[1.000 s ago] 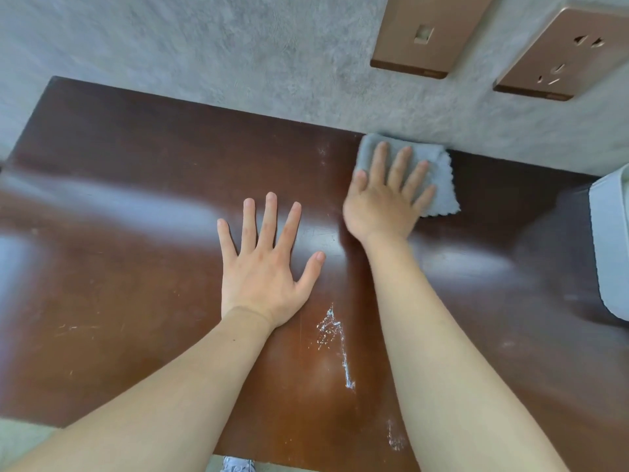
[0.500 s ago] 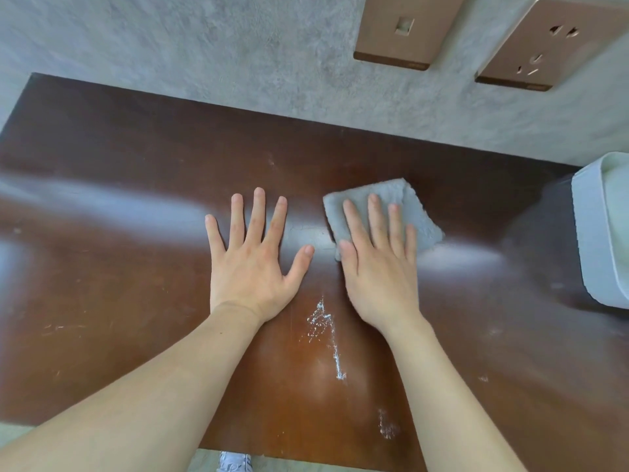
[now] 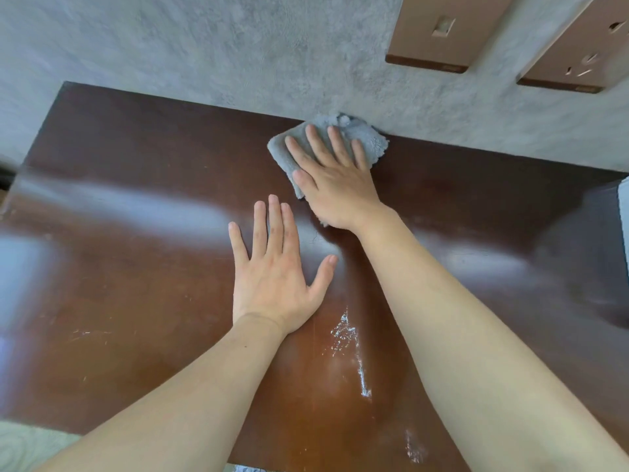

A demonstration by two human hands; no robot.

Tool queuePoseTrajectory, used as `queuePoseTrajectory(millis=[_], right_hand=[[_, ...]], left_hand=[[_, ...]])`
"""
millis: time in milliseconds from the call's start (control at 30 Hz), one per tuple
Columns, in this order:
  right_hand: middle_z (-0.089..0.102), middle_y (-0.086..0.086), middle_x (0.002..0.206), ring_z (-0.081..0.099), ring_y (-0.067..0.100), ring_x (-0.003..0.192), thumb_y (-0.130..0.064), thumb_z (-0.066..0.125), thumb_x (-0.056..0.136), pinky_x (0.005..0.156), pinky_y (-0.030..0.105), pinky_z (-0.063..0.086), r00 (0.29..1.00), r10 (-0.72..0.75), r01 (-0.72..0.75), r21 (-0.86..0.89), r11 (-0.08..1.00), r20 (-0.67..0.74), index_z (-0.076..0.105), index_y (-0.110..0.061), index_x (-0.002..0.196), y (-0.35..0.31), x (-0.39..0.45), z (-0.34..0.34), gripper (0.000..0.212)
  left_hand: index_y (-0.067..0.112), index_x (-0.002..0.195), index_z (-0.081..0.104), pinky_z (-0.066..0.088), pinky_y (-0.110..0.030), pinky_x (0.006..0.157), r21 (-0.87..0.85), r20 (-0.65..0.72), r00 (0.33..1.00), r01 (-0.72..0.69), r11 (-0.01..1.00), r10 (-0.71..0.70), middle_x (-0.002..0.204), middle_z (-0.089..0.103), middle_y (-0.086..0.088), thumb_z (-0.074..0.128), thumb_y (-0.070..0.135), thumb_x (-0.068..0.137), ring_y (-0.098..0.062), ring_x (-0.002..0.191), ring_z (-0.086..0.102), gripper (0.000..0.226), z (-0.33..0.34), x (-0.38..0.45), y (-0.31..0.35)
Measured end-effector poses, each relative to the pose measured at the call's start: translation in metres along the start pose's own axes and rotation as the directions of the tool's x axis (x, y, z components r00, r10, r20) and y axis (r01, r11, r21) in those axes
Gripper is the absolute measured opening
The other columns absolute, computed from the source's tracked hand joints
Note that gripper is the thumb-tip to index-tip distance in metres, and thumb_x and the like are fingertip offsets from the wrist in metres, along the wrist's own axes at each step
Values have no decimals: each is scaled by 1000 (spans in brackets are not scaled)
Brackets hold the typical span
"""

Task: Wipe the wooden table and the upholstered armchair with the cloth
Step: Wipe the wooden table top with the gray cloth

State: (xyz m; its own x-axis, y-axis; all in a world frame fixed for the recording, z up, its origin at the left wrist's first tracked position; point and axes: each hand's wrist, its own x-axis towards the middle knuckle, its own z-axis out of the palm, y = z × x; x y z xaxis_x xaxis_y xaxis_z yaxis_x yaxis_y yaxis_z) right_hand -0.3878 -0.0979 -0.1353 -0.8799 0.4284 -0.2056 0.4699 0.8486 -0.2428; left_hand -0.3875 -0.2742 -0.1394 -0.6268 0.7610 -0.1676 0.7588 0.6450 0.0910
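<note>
A glossy dark brown wooden table (image 3: 136,260) fills the view, butted against a grey wall. My right hand (image 3: 335,180) presses flat, fingers straight, on a folded grey cloth (image 3: 289,155) at the table's back edge, where the cloth bunches against the wall. My left hand (image 3: 277,274) rests flat on the bare wood just in front of it, fingers spread. White scratch-like marks (image 3: 350,349) streak the wood between my forearms. No armchair shows in the view.
Two bronze wall plates, a switch (image 3: 439,32) and a socket (image 3: 578,59), sit on the textured grey wall above the table. A white object (image 3: 624,212) is cut off by the right edge. Pale floor (image 3: 30,444) shows at the bottom left.
My right hand has pushed the cloth away from me, from beside my left hand up to the back edge against the wall. My left hand stays flat in place.
</note>
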Motion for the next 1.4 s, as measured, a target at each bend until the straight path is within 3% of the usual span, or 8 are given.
queuePoseTrajectory(millis=[167,433,667,767,900,1100,1267,1400], right_hand=[[-4,-7,167,-12,20,153,-43,15,106,122,47,-6,993,-115,115,-26,993,0,3,-40,157,8,-14,-2,52],[-11,-13,165,-17,16,152,-49,7,102,122,42,-10,995,-70,73,-32,997,75,1,-47,155,45,-114,7,53],[-8,-7,167,-14,22,152,-44,14,106,122,49,-7,994,-97,100,-45,994,50,0,-42,156,8,-20,-5,52],[-6,-5,167,-10,23,153,-43,15,107,122,50,-7,996,-89,90,-44,995,33,3,-40,157,-17,19,-4,51],[-1,-5,167,-7,20,153,-43,16,107,122,46,-6,998,-51,50,-18,999,-25,8,-39,157,-18,12,0,51],[-2,-2,167,-10,23,153,-46,14,106,121,47,-4,979,185,-183,35,982,-85,6,-37,157,34,-59,6,52],[-4,3,167,-10,29,153,-44,13,106,122,51,0,886,449,-447,43,893,-113,0,-30,158,51,-138,17,56],[-11,1,167,-14,26,152,-46,11,103,122,49,-4,837,544,-538,97,838,-58,-6,-29,158,38,-212,29,60]], left_hand=[[1,160,3,1,-59,123,6,7,1000,16,1000,-16,169,-3,-16,4,75,93,-26,156,-11,99,-1,-1,1],[0,159,9,6,-60,123,15,-30,999,26,1000,-26,168,3,-18,15,76,91,-28,157,-2,103,3,0,1],[-1,159,10,7,-61,122,24,-36,999,25,999,-24,168,5,-19,19,76,90,-28,157,-2,103,2,0,1],[2,158,4,8,-61,122,32,-44,999,26,999,-25,168,4,-17,11,77,90,-28,156,-2,102,2,2,1],[0,158,7,8,-60,123,49,-30,999,26,998,-24,168,4,-18,11,78,90,-28,157,-2,104,1,1,0],[-1,159,8,6,-59,123,55,-35,999,28,998,-26,168,3,-17,13,80,89,-28,156,-3,107,2,0,0],[0,159,7,5,-60,123,41,-36,999,17,999,-16,168,3,-17,14,79,90,-29,156,-3,104,2,0,-1],[2,159,7,1,-60,123,-3,-39,999,-2,1000,2,168,2,-17,17,75,92,-30,156,-4,100,2,-1,-2]])
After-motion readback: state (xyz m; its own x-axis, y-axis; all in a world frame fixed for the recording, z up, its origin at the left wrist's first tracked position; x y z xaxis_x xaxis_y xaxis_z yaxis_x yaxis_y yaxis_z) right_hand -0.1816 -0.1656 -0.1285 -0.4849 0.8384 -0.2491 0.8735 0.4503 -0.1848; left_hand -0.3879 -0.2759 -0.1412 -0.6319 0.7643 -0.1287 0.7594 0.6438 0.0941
